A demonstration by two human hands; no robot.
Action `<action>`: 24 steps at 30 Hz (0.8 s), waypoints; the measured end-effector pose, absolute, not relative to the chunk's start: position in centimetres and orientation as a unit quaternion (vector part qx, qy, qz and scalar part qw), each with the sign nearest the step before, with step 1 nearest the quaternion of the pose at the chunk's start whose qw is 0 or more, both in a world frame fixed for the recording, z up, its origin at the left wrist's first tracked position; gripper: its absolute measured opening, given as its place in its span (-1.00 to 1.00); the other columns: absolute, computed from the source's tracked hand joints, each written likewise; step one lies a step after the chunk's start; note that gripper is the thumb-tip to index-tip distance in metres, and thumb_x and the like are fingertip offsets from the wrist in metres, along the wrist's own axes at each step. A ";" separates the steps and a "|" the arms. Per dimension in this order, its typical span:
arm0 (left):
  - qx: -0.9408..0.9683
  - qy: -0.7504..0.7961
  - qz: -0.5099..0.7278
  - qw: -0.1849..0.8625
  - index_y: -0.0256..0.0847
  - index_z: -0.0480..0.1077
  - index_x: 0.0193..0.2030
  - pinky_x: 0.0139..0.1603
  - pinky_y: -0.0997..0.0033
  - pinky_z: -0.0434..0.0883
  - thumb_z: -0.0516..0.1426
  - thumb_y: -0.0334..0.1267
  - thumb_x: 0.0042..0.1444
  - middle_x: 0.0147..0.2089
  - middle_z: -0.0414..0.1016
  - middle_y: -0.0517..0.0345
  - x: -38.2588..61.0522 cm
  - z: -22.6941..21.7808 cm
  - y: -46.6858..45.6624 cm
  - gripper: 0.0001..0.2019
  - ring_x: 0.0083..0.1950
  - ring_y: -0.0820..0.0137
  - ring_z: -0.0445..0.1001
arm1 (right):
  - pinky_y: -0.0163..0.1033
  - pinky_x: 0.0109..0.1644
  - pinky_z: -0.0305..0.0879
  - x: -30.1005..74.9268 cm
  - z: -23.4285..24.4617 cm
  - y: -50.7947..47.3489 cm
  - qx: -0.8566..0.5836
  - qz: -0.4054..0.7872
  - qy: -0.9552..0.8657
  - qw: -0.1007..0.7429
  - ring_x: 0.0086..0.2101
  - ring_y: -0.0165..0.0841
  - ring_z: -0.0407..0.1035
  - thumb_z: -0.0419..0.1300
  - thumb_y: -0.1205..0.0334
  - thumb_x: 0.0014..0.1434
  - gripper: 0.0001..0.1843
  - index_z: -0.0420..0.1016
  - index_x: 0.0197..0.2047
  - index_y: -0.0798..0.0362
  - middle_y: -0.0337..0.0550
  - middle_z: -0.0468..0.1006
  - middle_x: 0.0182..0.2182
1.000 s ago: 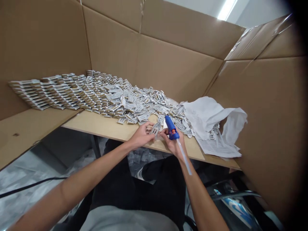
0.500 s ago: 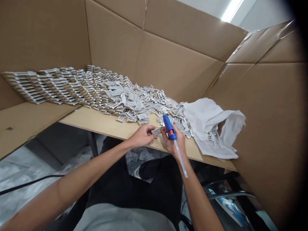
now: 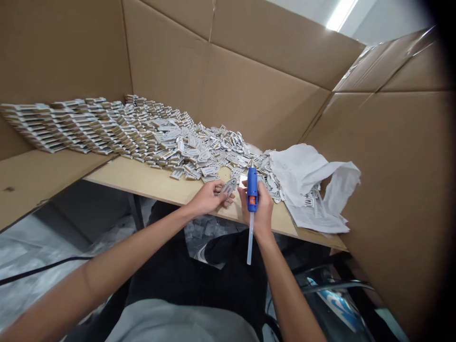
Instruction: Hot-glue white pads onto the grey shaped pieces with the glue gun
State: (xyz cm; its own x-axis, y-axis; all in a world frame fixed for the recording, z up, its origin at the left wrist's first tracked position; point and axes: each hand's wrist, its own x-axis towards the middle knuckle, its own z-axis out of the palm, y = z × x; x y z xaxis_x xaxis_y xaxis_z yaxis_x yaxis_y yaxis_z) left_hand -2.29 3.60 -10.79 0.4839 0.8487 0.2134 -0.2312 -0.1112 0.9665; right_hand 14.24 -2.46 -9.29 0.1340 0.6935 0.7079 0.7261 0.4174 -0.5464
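Note:
Near the front edge of the wooden board, my left hand pinches a flat grey slotted piece, its rounded end pointing away from me. My right hand is closed round a blue hot glue gun, nozzle pointing away. From the gun's back end a clear glue stick sticks out toward me. A small white piece shows by the right fingertips; how it is held I cannot make out. The grey piece and the gun are apart.
Behind my hands lies a loose heap of grey pieces. Neat stacks of similar pieces stand left. A crumpled white bag with pieces inside lies right. Cardboard walls enclose the board.
The grey piece in my left hand has turned so its rounded end points away. My right hand has swung the glue gun upright in view, and a white piece now shows beside it.

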 end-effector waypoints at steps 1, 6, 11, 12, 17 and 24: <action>0.585 0.249 0.442 0.633 -0.32 0.43 -0.14 -0.25 0.37 0.55 0.36 -0.23 0.11 -0.22 0.62 -0.06 -2.3 -10.7 3.6 -0.72 -0.35 0.37 0.60 | -0.20 -0.09 0.29 14.2 -9.2 -2.4 -0.543 -0.007 -0.647 0.535 -0.25 -0.25 0.44 0.22 0.06 0.30 -0.78 0.47 -0.08 0.00 -0.11 0.56 -0.19; 0.519 0.244 0.453 0.683 -0.30 0.37 -0.08 -0.21 0.30 0.60 0.40 -0.29 0.08 -0.23 0.65 -0.09 -2.2 -10.3 3.7 -0.64 -0.28 0.27 0.66 | -0.25 -0.25 0.28 14.6 -9.5 -1.7 -0.553 0.076 -0.633 0.536 -0.38 -0.33 0.39 0.25 -0.10 0.28 -0.66 0.44 -0.19 0.02 -0.21 0.52 -0.36; 0.464 0.248 0.490 0.695 -0.25 0.31 -0.15 -0.30 0.31 0.62 0.23 -0.25 0.30 -0.30 0.62 -0.05 -2.0 -10.3 4.0 -0.82 -0.26 0.22 0.67 | -0.24 -0.36 0.30 15.7 -10.3 -1.4 -0.534 0.229 -0.627 0.519 -0.45 -0.32 0.37 0.23 -0.31 0.22 -0.45 0.53 -0.08 0.03 -0.17 0.54 -0.38; 0.460 0.250 0.498 0.691 -0.24 0.30 -0.16 -0.30 0.30 0.62 0.21 -0.25 0.31 -0.31 0.62 -0.04 -1.9 -10.4 4.0 -0.84 -0.26 0.22 0.67 | -0.24 -0.39 0.29 15.9 -10.3 -1.5 -0.533 0.259 -0.633 0.498 -0.48 -0.33 0.36 0.21 -0.34 0.21 -0.43 0.54 -0.10 0.03 -0.16 0.53 -0.40; 0.450 0.259 0.526 0.674 -0.28 0.32 -0.11 -0.18 0.24 0.65 0.21 -0.43 0.23 -0.27 0.62 -0.01 -1.7 -10.7 4.2 -0.85 -0.23 0.25 0.67 | -0.25 -0.47 0.20 16.5 -9.9 -2.2 -0.548 0.284 -0.661 0.428 -0.56 -0.35 0.30 0.17 -0.39 0.21 -0.42 0.51 -0.32 0.01 -0.18 0.48 -0.52; 0.441 0.277 0.526 0.672 -0.26 0.32 -0.08 -0.02 0.17 0.64 0.23 -0.58 0.12 -0.31 0.58 0.12 -1.7 -10.5 4.0 -0.72 -0.23 0.31 0.66 | -0.24 -0.44 0.19 17.1 -10.1 -1.9 -0.557 0.181 -0.701 0.406 -0.53 -0.31 0.31 0.20 -0.27 0.25 -0.52 0.53 -0.37 0.00 -0.22 0.45 -0.58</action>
